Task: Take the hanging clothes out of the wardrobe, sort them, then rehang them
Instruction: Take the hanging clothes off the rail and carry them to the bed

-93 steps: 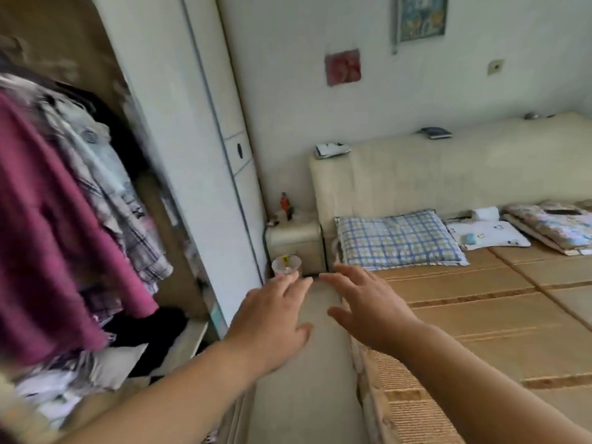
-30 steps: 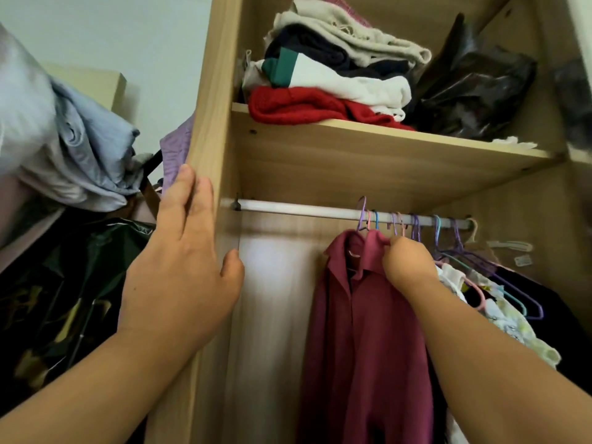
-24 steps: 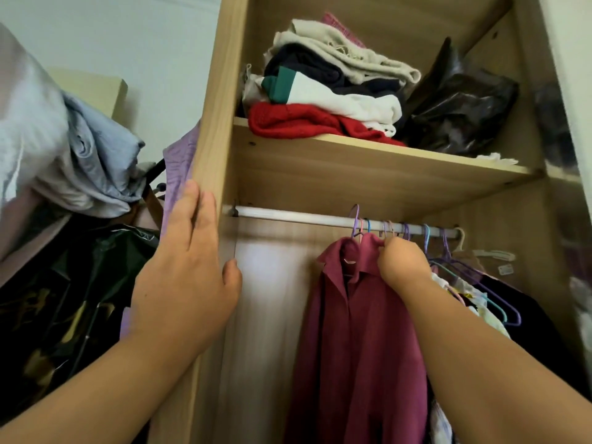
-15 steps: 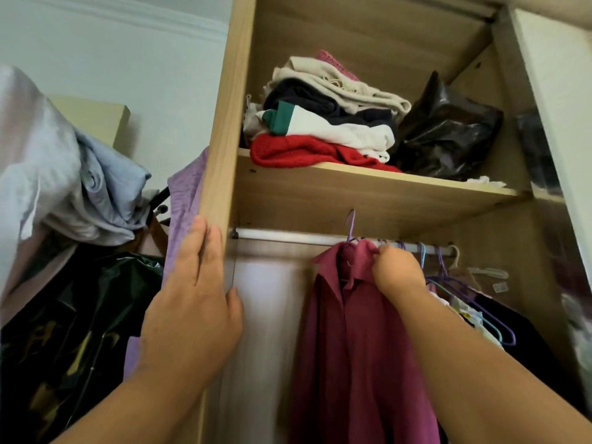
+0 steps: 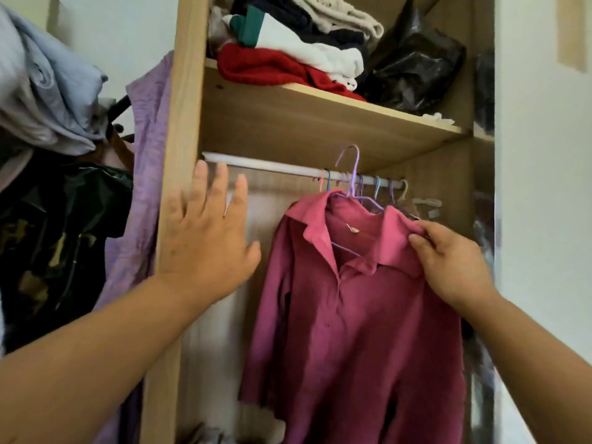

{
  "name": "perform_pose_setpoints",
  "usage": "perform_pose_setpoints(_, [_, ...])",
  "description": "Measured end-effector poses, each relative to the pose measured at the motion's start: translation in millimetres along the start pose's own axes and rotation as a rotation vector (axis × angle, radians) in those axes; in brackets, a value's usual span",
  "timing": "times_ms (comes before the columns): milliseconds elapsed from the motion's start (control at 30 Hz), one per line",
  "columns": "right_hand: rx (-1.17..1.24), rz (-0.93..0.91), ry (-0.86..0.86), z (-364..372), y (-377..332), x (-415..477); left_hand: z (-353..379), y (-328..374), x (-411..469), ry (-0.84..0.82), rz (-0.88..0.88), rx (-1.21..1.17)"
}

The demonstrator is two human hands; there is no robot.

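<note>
Clearly, the magenta collared shirt on its lilac wire hanger is pinched at the shoulder by the right hand; the left hand is spread, fingers released, against the wooden wardrobe's side panel.

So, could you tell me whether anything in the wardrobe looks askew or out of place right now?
Yes: the magenta shirt hangs crooked on its purple hanger, whose hook tilts up above the rail, apparently unhooked. The right hand pinches its shoulder. The folded pile on the shelf also looks untidy.
</note>
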State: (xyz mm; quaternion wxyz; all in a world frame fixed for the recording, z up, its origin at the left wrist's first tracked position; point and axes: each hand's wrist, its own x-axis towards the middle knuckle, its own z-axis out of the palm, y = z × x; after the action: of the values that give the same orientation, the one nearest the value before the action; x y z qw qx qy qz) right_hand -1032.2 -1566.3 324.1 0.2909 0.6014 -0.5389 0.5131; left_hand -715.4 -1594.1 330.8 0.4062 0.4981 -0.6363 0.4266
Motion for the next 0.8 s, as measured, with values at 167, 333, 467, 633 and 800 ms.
perform_pose_setpoints(167, [0.049, 0.009, -0.149, -55.7, -8.2, -65.8, 43.2, 52.4, -26.5, -0.305, 0.124, -0.482])
perform_pose_setpoints(333, [0.012, 0.111, -0.273, -87.6, -31.7, -141.7, 88.4, 86.5, -58.2, -0.502, 0.066, -0.780])
perform_pose_setpoints(467, [-0.092, 0.290, -0.250, -106.6, -51.0, -210.6, 110.5, 109.0, -107.0, -0.663, 0.199, -0.947])
perform_pose_setpoints(633, [-0.411, 0.529, -0.268, -125.3, -108.3, -293.4, 105.6, 132.6, -166.7, -0.712, 0.403, -1.211])
perform_pose_setpoints(800, [-0.708, 0.895, -0.407, -137.3, -181.7, -378.3, 85.6, 133.0, -223.3, -0.639, 0.671, -1.328])
